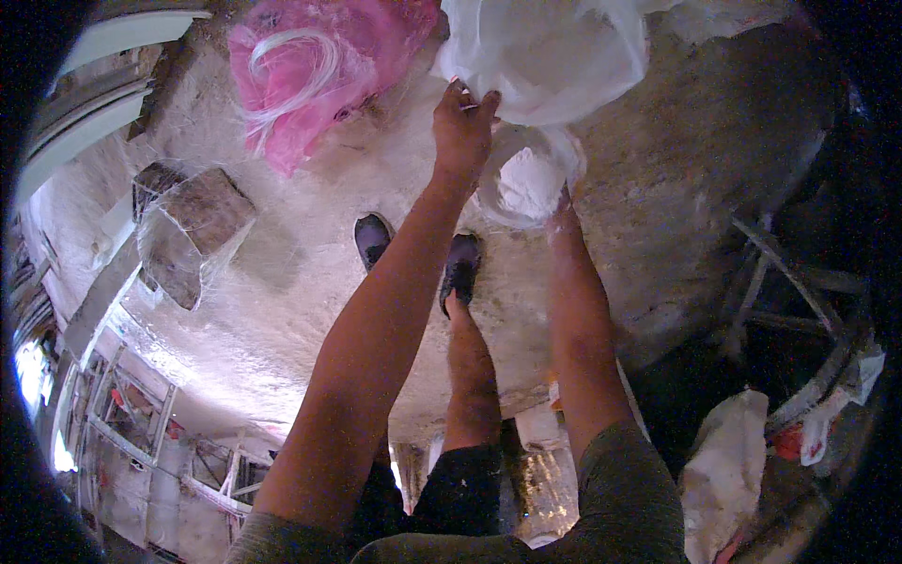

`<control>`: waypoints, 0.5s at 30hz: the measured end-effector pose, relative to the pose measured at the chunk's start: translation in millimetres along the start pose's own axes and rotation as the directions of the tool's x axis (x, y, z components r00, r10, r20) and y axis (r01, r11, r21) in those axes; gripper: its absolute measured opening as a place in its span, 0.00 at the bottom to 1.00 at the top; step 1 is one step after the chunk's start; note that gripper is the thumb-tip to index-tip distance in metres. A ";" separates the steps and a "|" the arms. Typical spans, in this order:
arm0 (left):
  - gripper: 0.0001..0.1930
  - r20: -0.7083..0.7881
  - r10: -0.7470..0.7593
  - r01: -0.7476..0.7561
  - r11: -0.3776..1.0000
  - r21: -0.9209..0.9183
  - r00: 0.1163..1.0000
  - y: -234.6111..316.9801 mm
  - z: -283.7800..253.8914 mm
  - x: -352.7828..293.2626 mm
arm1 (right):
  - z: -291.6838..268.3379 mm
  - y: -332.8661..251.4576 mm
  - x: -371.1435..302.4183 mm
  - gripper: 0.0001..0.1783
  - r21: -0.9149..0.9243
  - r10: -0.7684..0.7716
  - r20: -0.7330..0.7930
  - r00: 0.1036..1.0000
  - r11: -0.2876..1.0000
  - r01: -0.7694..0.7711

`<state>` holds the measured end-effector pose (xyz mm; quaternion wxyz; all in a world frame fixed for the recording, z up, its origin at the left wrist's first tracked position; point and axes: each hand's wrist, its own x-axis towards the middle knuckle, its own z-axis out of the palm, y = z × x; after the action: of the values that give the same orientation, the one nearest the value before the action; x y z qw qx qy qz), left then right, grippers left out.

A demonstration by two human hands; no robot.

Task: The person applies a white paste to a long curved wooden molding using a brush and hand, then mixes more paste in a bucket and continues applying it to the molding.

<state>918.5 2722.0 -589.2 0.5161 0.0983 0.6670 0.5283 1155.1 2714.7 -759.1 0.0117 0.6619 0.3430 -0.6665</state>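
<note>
Near the top middle, my left hand (463, 130) is closed on the near left edge of a large white plastic bag (554, 66). My right hand (566, 209) is at the right side of a pale, see-through round tub (500, 209), just below the bag. White powder (532, 181) lies heaped inside the tub. The right hand's fingers are mostly hidden and blurred against the tub, but it appears to hold it by the side. The tub's upper rim is close to the bag's lower edge; I cannot tell whether they touch.
A pink plastic bag (319, 70) with white strands lies left of the white bag. Farther left are a dark box-like block (209, 209) wrapped in clear film and pale boards (89, 141). A wooden frame (799, 282) stands at right, above a whitish sack (731, 461).
</note>
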 end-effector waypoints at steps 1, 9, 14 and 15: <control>0.15 -0.025 0.023 -0.023 1.000 -0.013 0.999 -6.6 2.7 1.5 | 7.7 8.3 9.9 0.25 0.060 0.007 -0.028 1.000 0.998 -0.006; 0.16 -0.246 -0.021 0.004 0.997 -0.071 0.969 -29.3 23.3 -7.8 | 16.9 -2.0 -11.3 0.23 0.291 -0.125 -0.429 0.895 0.918 0.268; 0.14 -0.170 -0.232 0.189 0.953 -0.235 0.958 -22.9 11.8 -6.7 | 3.2 -128.1 -128.9 0.18 -0.147 -0.500 -0.644 0.579 0.824 0.548; 0.13 -0.159 -0.218 0.189 0.966 -0.179 0.963 -20.2 10.4 -7.0 | 1.2 -160.5 -136.2 0.19 -0.269 -0.600 -0.580 0.551 0.779 0.566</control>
<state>938.2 2715.1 -600.4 0.5126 -0.0607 0.6717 0.5314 1095.5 2777.1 -567.1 -0.3098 0.6945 0.5419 -0.3579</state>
